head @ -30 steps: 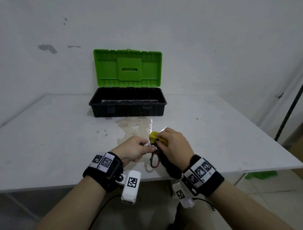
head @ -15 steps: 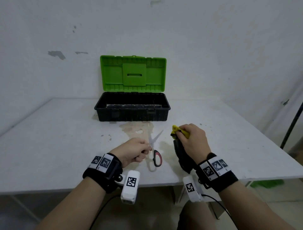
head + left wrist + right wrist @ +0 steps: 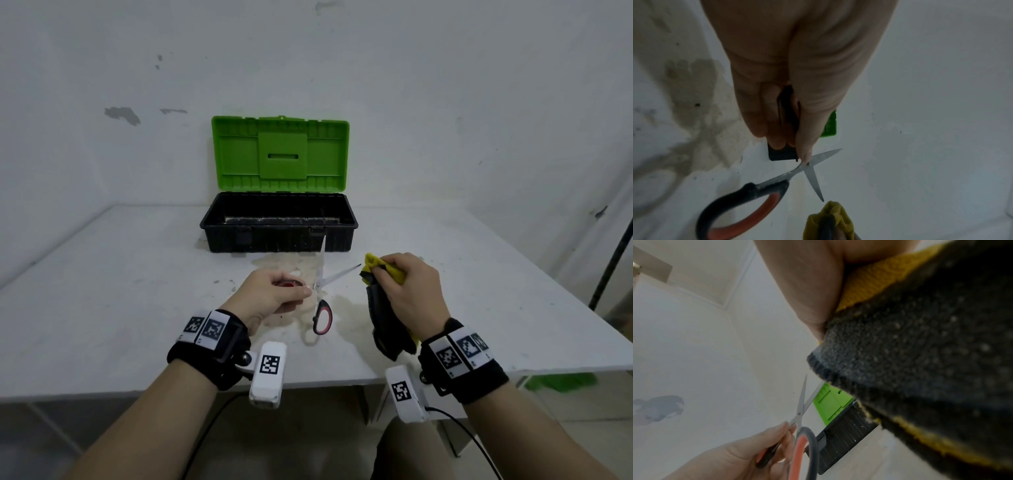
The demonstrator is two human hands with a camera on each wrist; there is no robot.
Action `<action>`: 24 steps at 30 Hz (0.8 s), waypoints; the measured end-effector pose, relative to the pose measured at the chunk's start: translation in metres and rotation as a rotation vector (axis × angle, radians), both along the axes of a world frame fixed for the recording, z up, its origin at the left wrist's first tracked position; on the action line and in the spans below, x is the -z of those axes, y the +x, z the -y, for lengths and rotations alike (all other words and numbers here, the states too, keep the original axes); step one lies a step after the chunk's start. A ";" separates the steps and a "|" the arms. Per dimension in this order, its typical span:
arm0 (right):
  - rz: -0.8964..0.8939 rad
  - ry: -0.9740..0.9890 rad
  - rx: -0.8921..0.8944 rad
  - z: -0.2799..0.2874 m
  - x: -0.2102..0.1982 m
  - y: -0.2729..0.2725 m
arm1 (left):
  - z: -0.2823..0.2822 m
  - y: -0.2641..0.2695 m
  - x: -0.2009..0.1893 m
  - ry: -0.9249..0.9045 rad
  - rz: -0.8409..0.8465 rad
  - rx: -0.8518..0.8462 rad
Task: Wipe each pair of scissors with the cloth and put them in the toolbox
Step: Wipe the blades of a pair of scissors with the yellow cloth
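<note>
One scissors mid-wipe at frame centre, blades splayed, gripped in left hand; right hand bunching cloth beside; toolbox above, seemingly empty, awaiting them.

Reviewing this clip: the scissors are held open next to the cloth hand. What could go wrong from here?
1. The scissors are spread open, one blade tip close to the right hand gripping the cloth; wiping could nick a finger.
2. The left hand holds just one handle; the other loop hangs free, so the blades may swing.
</note>
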State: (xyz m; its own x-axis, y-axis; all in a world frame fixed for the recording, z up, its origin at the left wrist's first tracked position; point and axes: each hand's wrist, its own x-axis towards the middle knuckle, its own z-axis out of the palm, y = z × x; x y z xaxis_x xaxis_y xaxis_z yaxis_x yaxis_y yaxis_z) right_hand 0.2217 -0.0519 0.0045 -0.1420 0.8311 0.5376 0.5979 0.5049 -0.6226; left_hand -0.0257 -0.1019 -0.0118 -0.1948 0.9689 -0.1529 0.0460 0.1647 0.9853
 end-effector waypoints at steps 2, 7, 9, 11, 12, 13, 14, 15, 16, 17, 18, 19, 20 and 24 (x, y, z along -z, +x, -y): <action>0.000 -0.003 -0.016 0.004 -0.003 -0.002 | 0.003 0.003 -0.003 0.009 0.102 -0.010; 0.010 0.044 -0.032 0.010 -0.014 -0.006 | 0.008 0.006 -0.009 -0.010 0.176 0.037; 0.022 0.083 -0.024 0.010 -0.019 -0.005 | 0.009 0.003 -0.010 -0.017 0.015 0.075; 0.058 0.088 -0.016 0.009 -0.020 -0.004 | 0.010 0.002 -0.013 -0.023 -0.150 0.117; 0.083 0.068 -0.015 0.007 -0.019 -0.004 | 0.010 0.002 -0.014 -0.021 -0.191 0.129; 0.118 0.029 -0.016 0.006 -0.017 -0.004 | 0.010 0.002 -0.015 -0.015 -0.201 0.138; 0.161 -0.020 -0.021 0.005 -0.015 -0.005 | 0.010 0.003 -0.015 -0.010 -0.188 0.145; 0.204 -0.072 -0.031 0.005 -0.012 -0.005 | 0.011 0.004 -0.016 -0.006 -0.163 0.152; 0.234 -0.114 -0.044 0.005 -0.010 -0.006 | 0.012 0.006 -0.016 -0.002 -0.134 0.152; 0.250 -0.136 -0.053 0.006 -0.007 -0.007 | 0.012 0.007 -0.016 0.003 -0.107 0.146; 0.255 -0.142 -0.055 0.007 -0.006 -0.008 | 0.013 0.009 -0.015 0.003 -0.082 0.136; 0.249 -0.140 -0.049 0.008 -0.005 -0.008 | 0.014 0.011 -0.014 -0.001 -0.055 0.125; 0.237 -0.141 -0.044 0.008 -0.005 -0.008 | 0.015 0.012 -0.013 -0.005 -0.025 0.115; 0.259 -0.204 -0.051 0.006 -0.007 -0.006 | 0.016 0.017 -0.009 -0.009 0.036 0.097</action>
